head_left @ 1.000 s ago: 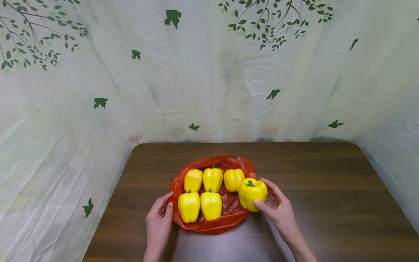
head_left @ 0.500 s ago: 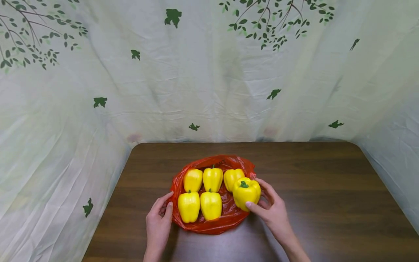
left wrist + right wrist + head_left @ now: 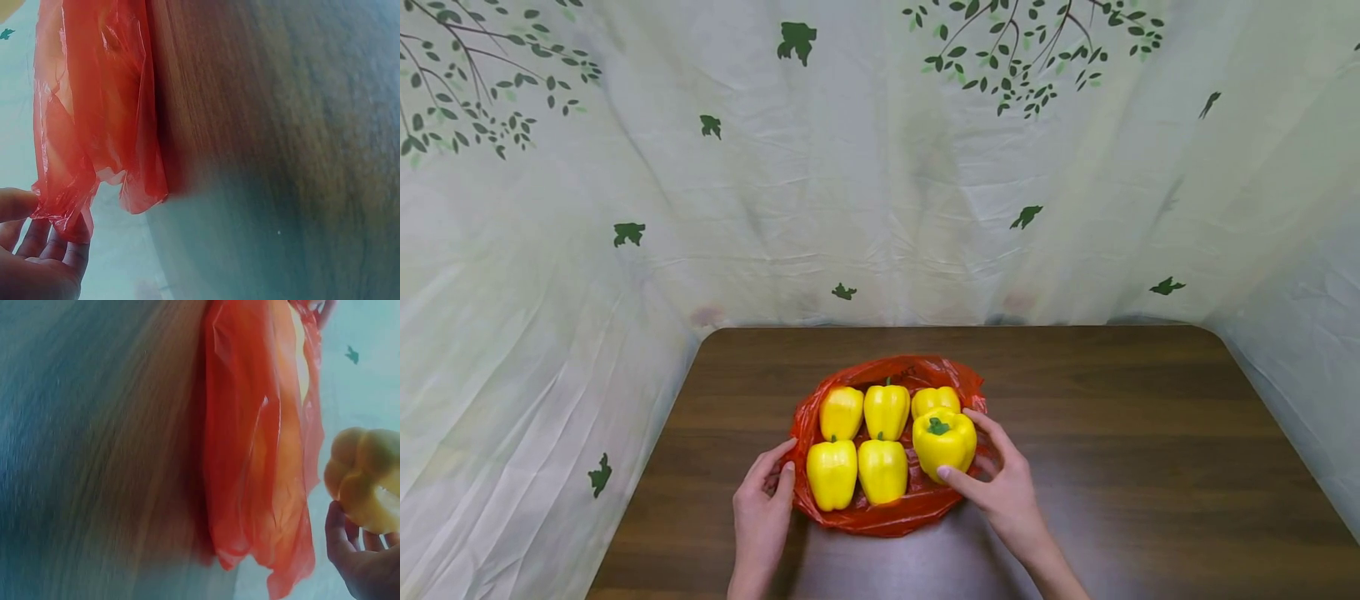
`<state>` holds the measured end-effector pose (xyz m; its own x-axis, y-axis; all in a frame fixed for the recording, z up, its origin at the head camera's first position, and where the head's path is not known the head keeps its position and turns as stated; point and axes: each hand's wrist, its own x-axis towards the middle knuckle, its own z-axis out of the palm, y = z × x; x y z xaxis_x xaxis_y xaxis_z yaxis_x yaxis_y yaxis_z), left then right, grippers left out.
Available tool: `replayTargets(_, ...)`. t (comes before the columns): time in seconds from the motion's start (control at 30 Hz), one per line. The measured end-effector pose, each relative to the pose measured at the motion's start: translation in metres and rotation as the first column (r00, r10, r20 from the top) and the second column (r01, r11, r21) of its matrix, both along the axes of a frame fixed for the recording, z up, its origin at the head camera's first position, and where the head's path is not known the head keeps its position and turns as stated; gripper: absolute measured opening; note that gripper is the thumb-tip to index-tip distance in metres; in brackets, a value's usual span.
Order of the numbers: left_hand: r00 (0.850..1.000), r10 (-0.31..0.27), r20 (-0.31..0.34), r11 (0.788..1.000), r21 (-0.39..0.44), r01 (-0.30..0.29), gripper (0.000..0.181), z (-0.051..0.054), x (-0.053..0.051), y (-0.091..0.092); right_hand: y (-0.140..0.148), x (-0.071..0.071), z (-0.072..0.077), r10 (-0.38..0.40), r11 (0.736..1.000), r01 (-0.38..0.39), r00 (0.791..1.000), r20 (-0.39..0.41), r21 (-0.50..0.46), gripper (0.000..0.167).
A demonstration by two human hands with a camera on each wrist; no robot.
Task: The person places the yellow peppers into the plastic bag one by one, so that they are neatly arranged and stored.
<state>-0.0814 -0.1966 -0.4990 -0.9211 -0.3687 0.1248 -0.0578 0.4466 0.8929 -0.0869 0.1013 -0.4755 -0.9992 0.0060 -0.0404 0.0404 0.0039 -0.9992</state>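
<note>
A red plastic bag lies spread open on the table with several yellow bell peppers inside, in two rows. My left hand pinches the bag's left rim between thumb and fingers; the left wrist view shows the gathered red film in that grip. With thumb and fingertips my right hand holds another yellow bell pepper, green stem facing up. This pepper is over the bag's right part and partly covers the back right pepper. In the right wrist view, the held pepper is raised above the bag's rim.
The dark wooden table extends to both sides of the bag and behind it. A pale cloth with printed leaves hangs around the table's back and sides.
My right hand has carried its bell pepper leftward, from the bag's right rim to over the bag's inside. The left hand has stayed on the rim.
</note>
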Motion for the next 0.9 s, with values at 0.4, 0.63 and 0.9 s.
replayTargets(0.4, 1.0, -0.006, -0.016, 1.0, -0.023, 0.006, 0.032, -0.002, 0.0, -0.001, -0.018, -0.003, -0.002, 0.003, 0.998, -0.009, 0.997, 0.081, 0.068, 0.078)
replayTargets(0.63, 1.0, -0.005, 0.016, 1.0, -0.01, 0.005, 0.032, -0.002, 0.0, -0.002, -0.022, -0.005, -0.01, 0.019, 0.983, -0.034, 0.996, 0.086, 0.183, 0.078)
replayTargets(0.9, 1.0, -0.01, 0.015, 1.0, -0.009, 0.01, 0.032, -0.001, -0.001, -0.003, -0.023, -0.004, -0.015, -0.022, 0.938, -0.006, 0.997, 0.078, 0.346, 0.08)
